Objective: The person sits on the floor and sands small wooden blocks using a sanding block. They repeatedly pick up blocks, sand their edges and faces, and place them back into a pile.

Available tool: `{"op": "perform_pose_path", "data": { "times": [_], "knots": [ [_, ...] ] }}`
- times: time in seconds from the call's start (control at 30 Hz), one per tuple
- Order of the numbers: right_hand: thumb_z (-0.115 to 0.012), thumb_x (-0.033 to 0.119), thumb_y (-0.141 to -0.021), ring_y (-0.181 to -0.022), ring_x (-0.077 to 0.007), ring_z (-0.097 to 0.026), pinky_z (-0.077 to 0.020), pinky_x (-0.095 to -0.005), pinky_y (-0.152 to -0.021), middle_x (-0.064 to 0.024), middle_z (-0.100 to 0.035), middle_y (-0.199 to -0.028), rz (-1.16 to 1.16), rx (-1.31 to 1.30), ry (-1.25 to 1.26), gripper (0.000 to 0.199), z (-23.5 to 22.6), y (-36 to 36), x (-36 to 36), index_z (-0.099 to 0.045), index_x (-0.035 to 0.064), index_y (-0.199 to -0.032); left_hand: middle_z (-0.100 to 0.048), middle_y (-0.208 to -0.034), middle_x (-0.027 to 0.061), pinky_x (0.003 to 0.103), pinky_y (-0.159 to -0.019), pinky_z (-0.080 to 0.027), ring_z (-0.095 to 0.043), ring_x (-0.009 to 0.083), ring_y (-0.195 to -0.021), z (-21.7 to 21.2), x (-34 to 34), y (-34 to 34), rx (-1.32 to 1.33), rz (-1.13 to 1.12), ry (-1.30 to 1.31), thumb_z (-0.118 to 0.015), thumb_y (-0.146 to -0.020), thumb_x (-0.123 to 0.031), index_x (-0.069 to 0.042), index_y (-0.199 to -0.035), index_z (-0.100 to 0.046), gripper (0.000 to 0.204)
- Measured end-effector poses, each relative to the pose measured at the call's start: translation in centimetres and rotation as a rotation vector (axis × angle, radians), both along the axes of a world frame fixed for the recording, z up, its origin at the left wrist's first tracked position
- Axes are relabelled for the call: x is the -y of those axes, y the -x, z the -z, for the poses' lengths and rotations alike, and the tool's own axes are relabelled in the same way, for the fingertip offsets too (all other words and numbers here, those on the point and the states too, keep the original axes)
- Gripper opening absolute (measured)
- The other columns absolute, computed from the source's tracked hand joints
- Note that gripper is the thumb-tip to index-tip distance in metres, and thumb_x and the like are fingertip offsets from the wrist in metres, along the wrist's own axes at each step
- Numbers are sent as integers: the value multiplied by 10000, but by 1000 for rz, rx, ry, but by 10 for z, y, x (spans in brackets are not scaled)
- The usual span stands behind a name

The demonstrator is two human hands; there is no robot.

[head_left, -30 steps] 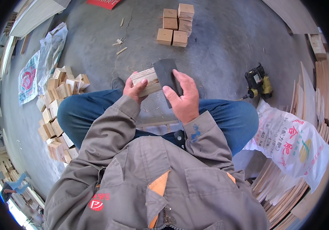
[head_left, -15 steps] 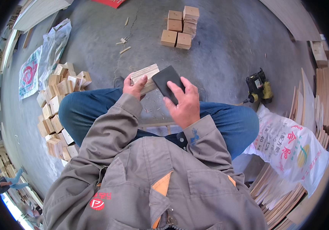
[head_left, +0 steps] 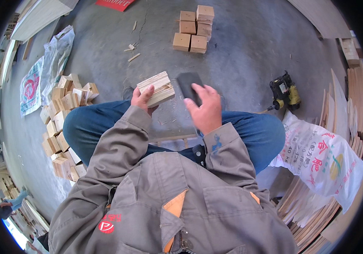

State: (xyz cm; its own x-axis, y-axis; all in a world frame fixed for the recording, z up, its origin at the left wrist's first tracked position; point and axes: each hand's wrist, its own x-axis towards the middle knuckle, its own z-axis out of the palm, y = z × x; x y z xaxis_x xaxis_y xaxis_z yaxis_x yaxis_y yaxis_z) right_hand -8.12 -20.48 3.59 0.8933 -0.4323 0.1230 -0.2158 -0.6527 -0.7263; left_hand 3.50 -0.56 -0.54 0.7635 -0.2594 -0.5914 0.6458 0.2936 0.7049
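Note:
My left hand [head_left: 143,99] grips a plywood block [head_left: 157,86] by its left end, thumb on top, with the rough layered edge turned upward. My right hand [head_left: 206,106] is closed on a dark grey, flat rectangular block [head_left: 187,86], which looks like a sanding block and is slightly blurred by motion. A narrow gap separates the dark block from the plywood block. Both are held above the floor between my bent knees. The fingers of my left hand beneath the wood are mostly hidden.
A heap of wooden blocks [head_left: 58,122] lies beside my left knee. Stacked blocks [head_left: 190,41] stand ahead on the concrete floor. To the right are a black and yellow power tool [head_left: 285,93], a white printed sack [head_left: 323,158] and piled thin boards [head_left: 313,222]. Wood scraps [head_left: 134,57] lie ahead.
The dark block has come away from the plywood block's right end, leaving a gap. My left hand has tilted the plywood block, showing more of its layered face.

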Motion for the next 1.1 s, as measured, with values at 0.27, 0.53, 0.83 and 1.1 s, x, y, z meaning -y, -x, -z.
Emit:
{"op": "perform_pose_path", "data": {
  "times": [0.27, 0.53, 0.83, 1.1],
  "knots": [
    [-775, 244, -897, -1184, -316, -619, -481, -401, -1037, -208, -659, -1250, 101, 212, -593, 531, -3, -4, 6, -637, 5, -1351, -601, -1452, 93, 502, -1059, -454, -602, 307, -1276, -9, 7, 3, -64, 144, 255, -716, -921, -446, -138, -1509, -476, 705],
    [-787, 245, -864, -1204, -367, -608, -476, -433, -1052, -228, -660, -1268, 37, 42, -211, 532, 11, -4, 3, -655, -1, -1318, -597, -1452, 126, 554, -1132, -392, -563, 348, -1333, -16, 6, 7, -123, 191, 348, -739, -893, -450, -107, -1518, -461, 765],
    [-764, 243, -898, -1227, -352, -596, -465, -411, -1067, -222, -632, -1298, 14, 229, -351, 537, -25, -4, 6, -626, 2, -1357, -590, -1457, 123, 563, -1134, -389, -568, 348, -1322, -18, 9, 6, -117, 184, 333, -740, -880, -428, -111, -1520, -454, 769],
    [-773, 224, -857, -1173, -392, -615, -473, -437, -1045, -240, -646, -1276, 118, -108, -151, 531, 18, 4, 11, -647, -8, -1318, -575, -1475, 130, 592, -1130, -390, -550, 373, -1343, -27, 2, 2, -162, 156, 537, -744, -864, -438, -112, -1528, -443, 798]
  ]
}}
